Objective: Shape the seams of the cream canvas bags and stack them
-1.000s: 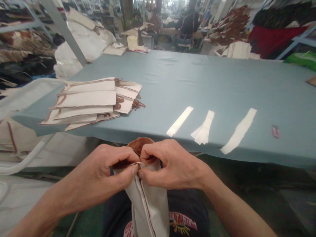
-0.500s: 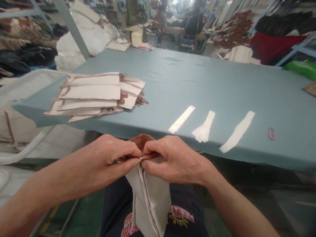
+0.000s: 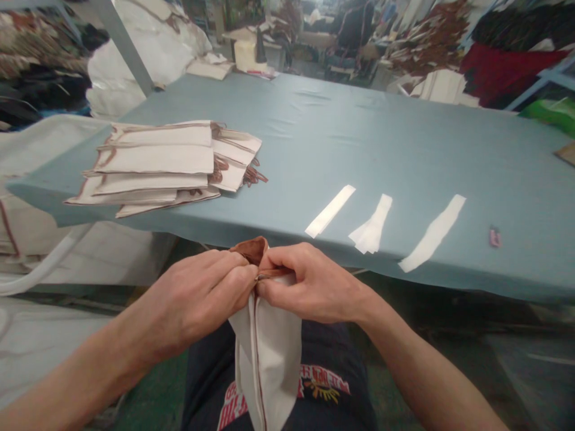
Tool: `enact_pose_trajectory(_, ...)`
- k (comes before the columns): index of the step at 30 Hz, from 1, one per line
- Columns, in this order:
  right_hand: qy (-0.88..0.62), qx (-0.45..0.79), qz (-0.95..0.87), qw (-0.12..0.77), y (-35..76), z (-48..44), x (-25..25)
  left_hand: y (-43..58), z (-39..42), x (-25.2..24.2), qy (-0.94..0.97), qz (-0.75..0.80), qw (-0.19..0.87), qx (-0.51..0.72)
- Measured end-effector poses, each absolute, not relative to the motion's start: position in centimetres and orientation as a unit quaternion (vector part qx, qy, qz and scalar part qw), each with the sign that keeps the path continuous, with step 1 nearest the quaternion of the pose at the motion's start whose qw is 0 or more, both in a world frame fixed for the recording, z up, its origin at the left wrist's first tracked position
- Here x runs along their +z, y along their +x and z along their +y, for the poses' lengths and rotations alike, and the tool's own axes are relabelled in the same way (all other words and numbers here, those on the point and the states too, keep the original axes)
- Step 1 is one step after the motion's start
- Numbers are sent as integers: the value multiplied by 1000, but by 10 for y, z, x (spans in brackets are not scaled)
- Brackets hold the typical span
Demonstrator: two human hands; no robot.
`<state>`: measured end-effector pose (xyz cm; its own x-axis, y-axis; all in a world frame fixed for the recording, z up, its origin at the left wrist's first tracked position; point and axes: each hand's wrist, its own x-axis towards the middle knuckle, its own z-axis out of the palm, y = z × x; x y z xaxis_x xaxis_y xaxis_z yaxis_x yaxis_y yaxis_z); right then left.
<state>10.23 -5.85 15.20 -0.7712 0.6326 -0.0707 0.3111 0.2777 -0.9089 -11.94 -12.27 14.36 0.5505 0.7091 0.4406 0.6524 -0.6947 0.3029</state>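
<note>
A cream fabric bag [image 3: 272, 353] with dark brown piped seams and a brown lining hangs in front of my body, below the table's near edge. At its top rim my left hand [image 3: 211, 290] is closed, fingers curled over the cloth. My right hand [image 3: 305, 281] pinches the same rim just beside it, thumb below and index finger above. The fingertips of both hands nearly meet at the piped seam. Part of the brown lining [image 3: 254, 246] shows behind the fingers. What lies under the left fingertips is hidden.
The blue-green table [image 3: 323, 155] bears a stack of cream bags [image 3: 157, 155] with brown cords at left. White strips [image 3: 330, 211] and a small pinkish item [image 3: 495, 237] lie near its front edge. A white-framed cart [image 3: 58, 254] stands at left. A person [image 3: 354, 30] sits far back.
My left hand has rolled over, its fingers now curling over the rim with the knuckles up. The right hand keeps its pinch. The view has shifted slightly.
</note>
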Motion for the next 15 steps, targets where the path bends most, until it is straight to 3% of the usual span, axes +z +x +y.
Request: enact_pose_trajectory(15, -314, 484, -801, 157, 109, -54, 154, -113, -107, 152, 884, 385, 90, 250)
